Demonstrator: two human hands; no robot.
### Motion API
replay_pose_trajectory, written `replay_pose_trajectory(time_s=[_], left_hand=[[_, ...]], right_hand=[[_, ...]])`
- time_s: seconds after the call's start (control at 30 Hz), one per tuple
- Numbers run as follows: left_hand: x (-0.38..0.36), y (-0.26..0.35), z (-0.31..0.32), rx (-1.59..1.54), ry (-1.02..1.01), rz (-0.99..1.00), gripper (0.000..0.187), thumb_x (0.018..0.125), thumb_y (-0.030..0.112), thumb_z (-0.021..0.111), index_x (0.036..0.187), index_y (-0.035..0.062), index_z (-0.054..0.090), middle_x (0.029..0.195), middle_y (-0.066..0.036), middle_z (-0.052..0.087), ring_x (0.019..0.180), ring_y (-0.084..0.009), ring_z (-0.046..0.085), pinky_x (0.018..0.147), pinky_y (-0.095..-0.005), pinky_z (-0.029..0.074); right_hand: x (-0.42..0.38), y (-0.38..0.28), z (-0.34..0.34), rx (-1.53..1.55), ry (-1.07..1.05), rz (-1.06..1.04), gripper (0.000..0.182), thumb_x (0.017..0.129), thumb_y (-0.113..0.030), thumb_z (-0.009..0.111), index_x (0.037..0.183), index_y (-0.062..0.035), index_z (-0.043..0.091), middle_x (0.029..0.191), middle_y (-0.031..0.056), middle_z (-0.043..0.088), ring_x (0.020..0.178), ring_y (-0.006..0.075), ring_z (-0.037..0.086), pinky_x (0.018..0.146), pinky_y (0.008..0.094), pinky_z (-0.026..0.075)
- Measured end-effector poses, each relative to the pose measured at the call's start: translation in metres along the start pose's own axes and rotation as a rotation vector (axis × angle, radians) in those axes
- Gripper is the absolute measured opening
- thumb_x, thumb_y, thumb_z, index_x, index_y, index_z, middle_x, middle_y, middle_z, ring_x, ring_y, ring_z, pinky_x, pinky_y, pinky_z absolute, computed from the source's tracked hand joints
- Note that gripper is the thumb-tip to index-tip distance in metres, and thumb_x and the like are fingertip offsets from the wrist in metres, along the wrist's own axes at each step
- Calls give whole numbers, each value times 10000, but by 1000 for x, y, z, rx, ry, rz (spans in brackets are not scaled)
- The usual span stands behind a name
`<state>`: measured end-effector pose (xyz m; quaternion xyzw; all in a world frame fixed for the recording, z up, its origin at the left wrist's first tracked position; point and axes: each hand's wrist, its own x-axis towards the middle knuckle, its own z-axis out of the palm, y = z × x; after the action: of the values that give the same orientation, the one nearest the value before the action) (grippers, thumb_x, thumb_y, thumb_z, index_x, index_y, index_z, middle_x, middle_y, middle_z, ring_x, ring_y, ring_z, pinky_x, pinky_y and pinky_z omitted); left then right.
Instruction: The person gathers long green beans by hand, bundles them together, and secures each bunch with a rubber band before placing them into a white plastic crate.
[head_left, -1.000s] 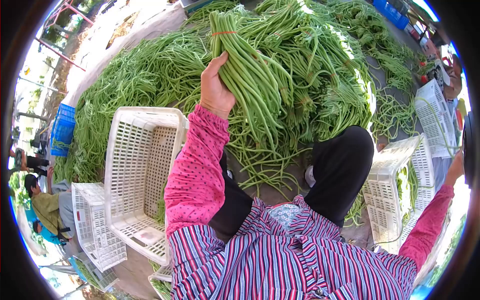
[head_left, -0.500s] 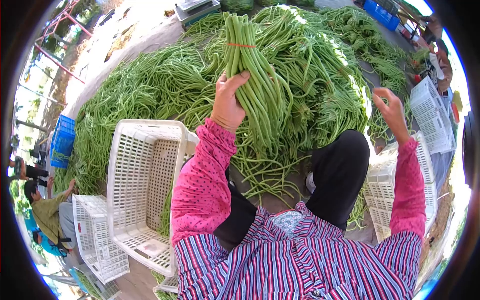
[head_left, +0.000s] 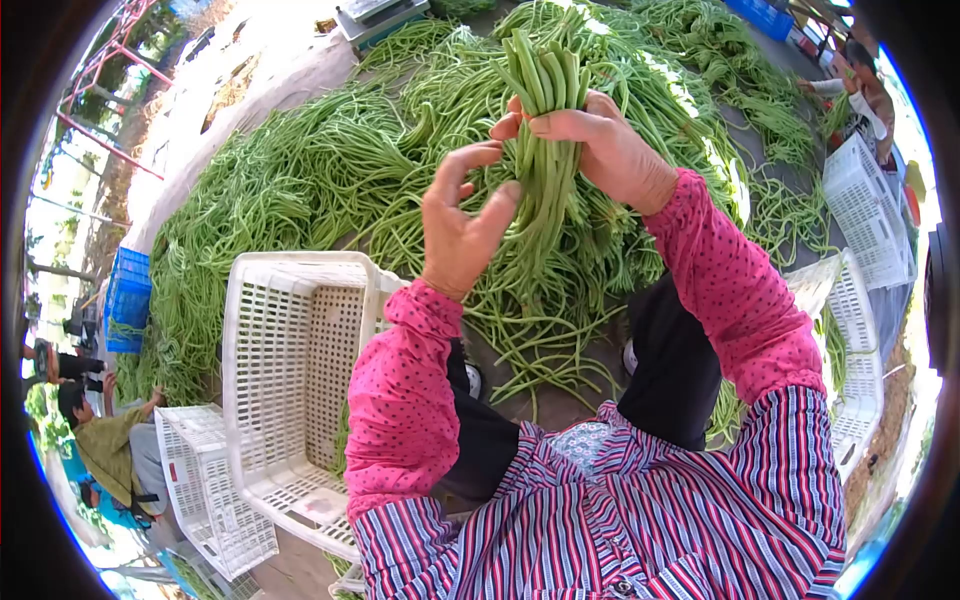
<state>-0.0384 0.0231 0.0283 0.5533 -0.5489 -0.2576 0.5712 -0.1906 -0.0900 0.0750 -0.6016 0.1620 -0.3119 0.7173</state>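
Observation:
A bundle of long green beans (head_left: 547, 85) stands upright in front of me, its cut ends fanned at the top. My right hand (head_left: 610, 145) is closed round the upper part of it, thumb across the front. To the left of the beans is my left hand (head_left: 462, 220), fingers curved and apart, with the thumb tip right at the stalks. No band shows on the beans from here. Below and behind the bundle spreads a big heap of long beans (head_left: 300, 180).
An upright white plastic crate (head_left: 245, 350) leans open at my left. More white crates stand at lower left (head_left: 215, 490) and right (head_left: 865, 205). Blue crates (head_left: 127, 300) sit at the edges. A scale (head_left: 380, 18) is at the back. People work at far left (head_left: 110, 450) and far right (head_left: 875, 95).
My right hand has come in from the right and gripped the bundle near its top. My left hand has let go and opened beside it. The bundle has shifted right; its red band no longer shows.

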Motion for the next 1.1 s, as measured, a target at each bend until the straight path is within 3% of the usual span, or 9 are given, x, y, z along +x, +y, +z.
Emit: replay_pose_trajectory(time_s=[0.1,0.17,0.23,0.37,0.43,0.63,0.9,1.03,1.1], left_hand=[[8,-5,-12,-218,38,-39,484,752,237,700,1148,3,551,1152,-112,595,1106,-222,539,997,-371,359],[9,4,-13,-273,-79,-33,506,753,245,704,1170,8,544,1198,-100,569,1121,-208,532,1008,-357,357],[6,5,-9,-633,-391,-95,515,768,250,700,1186,-2,535,1213,-111,560,1143,-207,518,1006,-372,373],[2,13,9,-880,-539,-276,507,790,222,723,1173,-47,527,1081,-121,624,986,-238,624,868,-370,513],[5,8,9,-878,-529,-336,478,812,206,716,1171,-47,529,1037,-120,639,896,-227,657,809,-350,545],[15,1,12,-807,69,-368,326,813,152,725,1051,-35,604,930,-93,667,755,-157,653,697,-292,542],[20,4,8,-659,207,-364,306,812,157,728,1016,-38,610,921,-93,664,741,-142,642,670,-273,524],[20,0,14,-574,191,-362,317,815,153,721,1035,-41,601,928,-96,663,761,-149,645,693,-272,526],[21,0,16,-577,155,-365,304,826,158,708,1029,-42,603,930,-101,665,766,-152,647,697,-275,528]], right_hand=[[0,-6,-4,104,-146,-29,376,758,-141,555,1083,40,603,997,145,666,942,217,634,887,333,485],[-2,-6,2,237,-357,19,596,666,-183,567,1221,31,531,1087,193,627,1075,277,579,962,403,436],[2,-2,7,369,-455,0,481,692,-122,562,1138,57,581,1070,189,637,1020,263,605,934,359,453],[3,-15,11,248,-523,-110,527,722,-193,584,1182,62,551,1092,189,632,1032,266,600,946,350,442],[-5,-29,4,-414,-151,-100,575,761,-304,621,1204,52,535,1122,184,622,1067,256,583,949,348,437],[-26,37,-20,-375,-149,88,668,808,-378,727,1253,18,425,1078,103,581,1006,160,558,883,302,453],[-27,55,-15,-142,50,162,559,735,-343,769,1073,42,545,961,86,599,879,145,577,777,273,480],[-25,64,-11,-543,64,30,497,773,-270,738,1091,51,533,898,70,609,802,129,573,704,258,474],[-25,66,-15,-387,89,42,431,794,-243,708,1076,51,566,878,67,618,782,115,569,686,257,473]])
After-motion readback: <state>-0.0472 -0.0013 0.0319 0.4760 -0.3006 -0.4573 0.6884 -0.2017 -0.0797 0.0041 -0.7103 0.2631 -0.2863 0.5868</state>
